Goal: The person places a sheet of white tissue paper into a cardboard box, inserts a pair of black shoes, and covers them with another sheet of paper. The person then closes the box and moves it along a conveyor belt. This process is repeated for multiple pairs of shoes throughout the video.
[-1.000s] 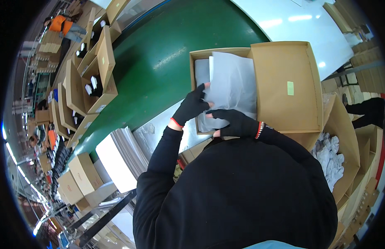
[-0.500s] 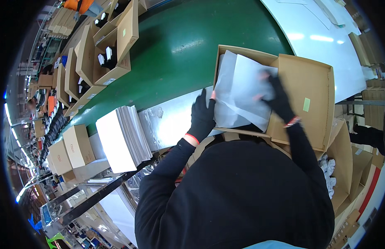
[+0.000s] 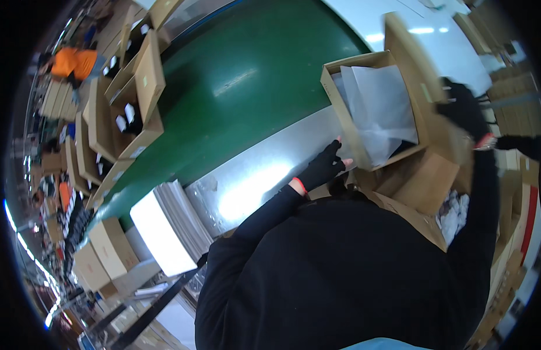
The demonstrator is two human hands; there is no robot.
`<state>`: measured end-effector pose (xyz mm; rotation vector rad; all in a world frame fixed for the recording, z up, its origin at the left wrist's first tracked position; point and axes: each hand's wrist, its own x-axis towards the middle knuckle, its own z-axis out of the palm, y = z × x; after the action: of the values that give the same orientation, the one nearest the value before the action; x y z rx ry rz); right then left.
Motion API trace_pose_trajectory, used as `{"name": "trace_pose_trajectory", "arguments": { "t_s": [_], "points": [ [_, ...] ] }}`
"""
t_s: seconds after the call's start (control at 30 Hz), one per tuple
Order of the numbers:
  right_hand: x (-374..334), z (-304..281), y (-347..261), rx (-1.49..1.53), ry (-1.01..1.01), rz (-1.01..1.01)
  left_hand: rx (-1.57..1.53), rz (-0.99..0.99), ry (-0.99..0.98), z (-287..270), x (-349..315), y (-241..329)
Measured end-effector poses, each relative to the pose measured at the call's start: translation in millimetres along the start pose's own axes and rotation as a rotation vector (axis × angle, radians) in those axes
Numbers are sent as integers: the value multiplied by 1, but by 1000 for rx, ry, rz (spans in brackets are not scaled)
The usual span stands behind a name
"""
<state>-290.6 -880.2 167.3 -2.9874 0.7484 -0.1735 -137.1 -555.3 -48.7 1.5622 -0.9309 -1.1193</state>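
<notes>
A brown cardboard box (image 3: 347, 119) stands on the workbench in front of me, its insides covered by a translucent white paper sheet (image 3: 378, 108). On its right side the lid (image 3: 425, 87) is tilted partway up. My right hand (image 3: 464, 111), in a black fingerless glove, is at the outer side of the lid; motion smears its fingers and I cannot tell whether they grip it. My left hand (image 3: 322, 168), gloved the same way, is beside the box's near left corner, with the fingers apart and nothing in them.
A stack of white sheets (image 3: 168, 227) lies to the left on the metal ledge (image 3: 253, 189). Open boxes (image 3: 127, 128) with black-and-white contents line the far side of the green belt (image 3: 241, 76). Another open carton (image 3: 451, 219) with crumpled white paper sits at lower right.
The lid has swung up from lying flat. My right hand has moved off the paper sheet to the lid's outer side. My left hand has come away from the box's left wall, toward me.
</notes>
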Motion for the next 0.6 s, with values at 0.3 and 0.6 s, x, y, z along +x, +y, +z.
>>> {"name": "trace_pose_trajectory", "arguments": {
  "t_s": [0.3, 0.6],
  "points": [
    [-44, 220, -83, 71, 70, 44, 99, -150, 119, -69, -54, -52],
    [-38, 222, -111, -136, 43, 33, 55, -283, 173, -84, -88, -98]
  ]
}}
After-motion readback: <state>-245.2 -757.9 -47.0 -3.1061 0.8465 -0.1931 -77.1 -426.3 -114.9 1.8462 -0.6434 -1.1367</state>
